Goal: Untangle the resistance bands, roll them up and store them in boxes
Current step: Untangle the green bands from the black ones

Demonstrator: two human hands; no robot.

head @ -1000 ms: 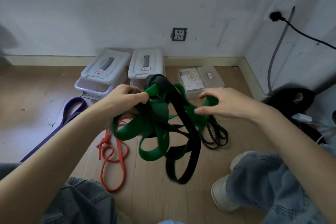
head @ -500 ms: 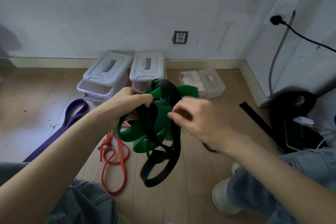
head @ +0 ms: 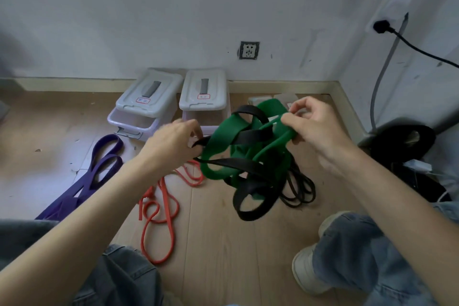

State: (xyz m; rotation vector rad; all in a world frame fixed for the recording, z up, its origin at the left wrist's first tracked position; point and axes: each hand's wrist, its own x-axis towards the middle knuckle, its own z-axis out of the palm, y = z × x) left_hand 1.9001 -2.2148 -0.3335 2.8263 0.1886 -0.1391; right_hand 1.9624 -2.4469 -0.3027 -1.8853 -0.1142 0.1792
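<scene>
You hold a green band and black band knotted together, up over the floor.

Your left hand grips a black strand at the tangle's left edge, fingers curled round it; your right hand pinches a green loop at the upper right. The wide green band twists through the black one, black loops hanging below. On the floor: orange band, purple band, thin black bands. Two white boxes with lids stand by the wall.
</scene>
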